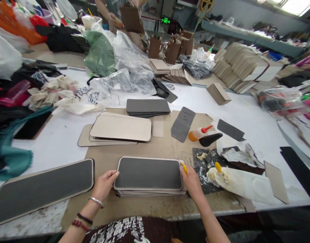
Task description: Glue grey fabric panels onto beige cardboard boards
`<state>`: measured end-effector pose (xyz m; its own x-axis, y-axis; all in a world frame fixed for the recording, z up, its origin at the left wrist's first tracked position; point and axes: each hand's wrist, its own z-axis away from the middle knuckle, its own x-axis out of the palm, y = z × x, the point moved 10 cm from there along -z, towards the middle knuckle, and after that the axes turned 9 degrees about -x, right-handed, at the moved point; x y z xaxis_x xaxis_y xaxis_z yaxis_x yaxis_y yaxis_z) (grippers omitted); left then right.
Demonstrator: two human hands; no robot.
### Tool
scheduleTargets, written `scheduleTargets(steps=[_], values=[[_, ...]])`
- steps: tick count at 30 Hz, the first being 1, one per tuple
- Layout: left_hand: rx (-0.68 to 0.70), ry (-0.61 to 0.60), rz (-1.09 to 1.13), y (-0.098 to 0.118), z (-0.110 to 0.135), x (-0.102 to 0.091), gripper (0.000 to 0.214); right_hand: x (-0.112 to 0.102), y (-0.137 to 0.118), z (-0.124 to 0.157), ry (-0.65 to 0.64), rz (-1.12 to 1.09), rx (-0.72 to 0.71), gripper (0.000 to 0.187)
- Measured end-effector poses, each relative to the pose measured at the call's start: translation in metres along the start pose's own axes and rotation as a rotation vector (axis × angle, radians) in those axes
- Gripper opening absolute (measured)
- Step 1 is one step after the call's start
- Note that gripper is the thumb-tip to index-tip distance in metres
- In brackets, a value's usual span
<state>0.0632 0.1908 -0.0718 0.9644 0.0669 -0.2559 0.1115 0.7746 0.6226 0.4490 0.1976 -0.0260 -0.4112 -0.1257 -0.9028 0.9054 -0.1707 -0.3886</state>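
Note:
A stack of rounded rectangular panels [148, 175] lies in front of me, the top one grey with a tan border. My left hand [104, 185] grips the stack's left end, fingers curled over the edge. My right hand [191, 180] is closed at the right end, pressed against the stack and pinching a small yellow-tipped tool [184, 168]. Both hands square the pile on a brown cardboard mat [167, 148].
A long grey panel [43, 189] lies at the left. Tan panels [119, 128] and dark grey sheets [148, 107] sit behind. A glue bottle [199, 132], glue-smeared board [205, 162] and paper scraps are at the right. A person [114, 15] works at the far side among bags and cardboard stacks.

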Motion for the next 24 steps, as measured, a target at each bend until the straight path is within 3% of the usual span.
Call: scheduleTargets(steps=[7, 11, 17, 24], values=[[0.023, 0.054, 0.016, -0.003, 0.000, -0.002, 0.041, 0.005, -0.003, 0.020, -0.089, 0.087, -0.027, 0.033], [0.016, 0.044, 0.018, -0.002, 0.001, 0.000, 0.043, 0.004, 0.005, 0.031, -0.048, -0.024, 0.002, 0.032], [0.106, 0.005, 0.062, 0.003, -0.002, 0.004, 0.037, 0.018, 0.031, 0.034, -0.039, -0.238, 0.230, 0.033], [0.188, 0.073, 0.095, 0.006, 0.000, -0.002, 0.026, 0.029, 0.042, 0.024, -0.118, -0.356, 0.241, 0.042]])
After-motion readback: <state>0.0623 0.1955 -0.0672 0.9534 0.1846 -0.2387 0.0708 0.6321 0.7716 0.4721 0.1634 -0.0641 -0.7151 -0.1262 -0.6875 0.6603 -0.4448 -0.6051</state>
